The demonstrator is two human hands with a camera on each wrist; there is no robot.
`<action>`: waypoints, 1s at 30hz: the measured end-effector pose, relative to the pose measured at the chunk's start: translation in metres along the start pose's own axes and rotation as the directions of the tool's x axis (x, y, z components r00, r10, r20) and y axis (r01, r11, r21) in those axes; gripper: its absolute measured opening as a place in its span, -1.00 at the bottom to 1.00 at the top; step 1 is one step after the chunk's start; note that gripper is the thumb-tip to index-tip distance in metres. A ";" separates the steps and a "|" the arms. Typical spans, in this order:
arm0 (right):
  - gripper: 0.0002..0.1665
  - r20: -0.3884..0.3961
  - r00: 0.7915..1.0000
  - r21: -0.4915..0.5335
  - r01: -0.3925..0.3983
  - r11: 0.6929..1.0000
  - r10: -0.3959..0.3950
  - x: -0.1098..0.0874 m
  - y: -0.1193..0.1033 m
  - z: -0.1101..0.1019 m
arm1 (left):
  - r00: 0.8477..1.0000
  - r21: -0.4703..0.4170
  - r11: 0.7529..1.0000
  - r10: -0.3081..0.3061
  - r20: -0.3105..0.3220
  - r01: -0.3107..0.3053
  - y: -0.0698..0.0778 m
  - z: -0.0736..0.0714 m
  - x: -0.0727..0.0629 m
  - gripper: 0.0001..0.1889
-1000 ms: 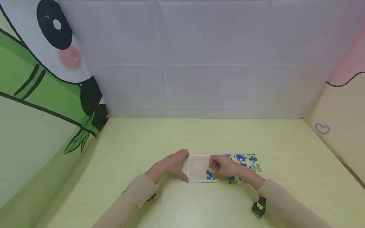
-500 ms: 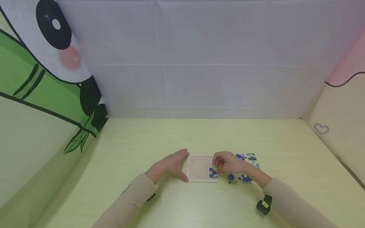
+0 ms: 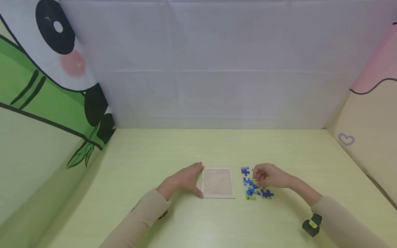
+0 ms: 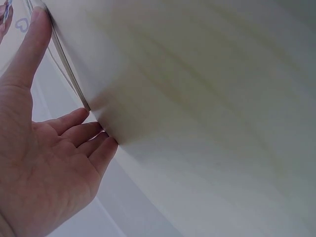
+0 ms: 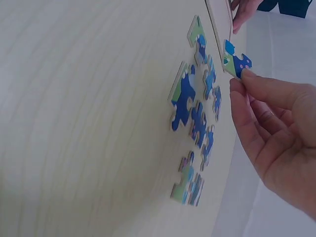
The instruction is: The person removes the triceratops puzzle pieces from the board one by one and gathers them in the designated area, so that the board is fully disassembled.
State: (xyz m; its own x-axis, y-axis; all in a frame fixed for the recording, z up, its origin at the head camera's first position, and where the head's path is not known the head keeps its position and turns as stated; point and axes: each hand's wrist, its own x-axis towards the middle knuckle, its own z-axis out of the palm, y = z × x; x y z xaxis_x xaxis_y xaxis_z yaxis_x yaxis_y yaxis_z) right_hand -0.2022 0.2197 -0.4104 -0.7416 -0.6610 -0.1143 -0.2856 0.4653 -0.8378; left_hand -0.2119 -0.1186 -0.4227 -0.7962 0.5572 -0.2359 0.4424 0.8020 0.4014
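Note:
My left hand (image 3: 186, 179) rests at the left side of a shallow wooden puzzle tray (image 3: 218, 182), thumb at the near corner and fingers at the far one. In the left wrist view, its fingers (image 4: 81, 132) look fairly straight against the tray edge. My right hand (image 3: 270, 175) is over the loose pieces to the right of the tray. Between thumb and fingertips it pinches a jigsaw piece (image 5: 236, 60) coloured blue and green, held above the table. Nothing lies inside the tray. Part of the pieces is hidden under the right hand in the head view.
Several loose jigsaw pieces (image 5: 185, 96) lie on the pale table (image 3: 173, 148), right of the tray. One blue piece (image 3: 267, 193) sits near the front of the group. A white cloth wall (image 3: 217, 96) stands behind the table, with printed panels at both sides.
My right hand has lifted the jigsaw piece from the tray's lower right corner and carried it right, over the loose pieces. The left hand has stayed at the tray.

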 end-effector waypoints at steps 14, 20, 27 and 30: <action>-0.83 -0.002 0.999 0.040 -0.037 0.999 0.038 -0.043 0.034 -0.023 | 1.000 -0.003 1.000 -0.016 0.002 0.016 0.001 0.000 0.000 0.11; -0.79 -0.026 0.998 0.027 -0.050 0.998 0.051 -0.053 0.046 -0.026 | 1.000 -0.007 1.000 -0.015 0.002 0.015 0.002 -0.001 0.000 0.11; -0.81 -0.047 0.994 0.040 -0.098 0.994 0.100 -0.058 0.050 -0.026 | 1.000 0.006 1.000 -0.012 0.009 0.012 0.000 0.000 0.000 0.12; -0.82 -0.056 0.993 0.043 -0.105 0.994 0.107 -0.059 0.051 -0.026 | 1.000 0.008 1.000 -0.017 0.014 0.016 -0.001 0.000 0.001 0.13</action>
State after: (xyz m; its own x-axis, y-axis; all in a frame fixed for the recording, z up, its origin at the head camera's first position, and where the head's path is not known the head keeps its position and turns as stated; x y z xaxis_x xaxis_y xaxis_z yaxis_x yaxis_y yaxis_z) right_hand -0.1888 0.2979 -0.4330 -0.8007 -0.5734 -0.1734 -0.1796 0.5059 -0.8437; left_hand -0.2126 -0.1188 -0.4232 -0.7974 0.5469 -0.2552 0.4324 0.8127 0.3906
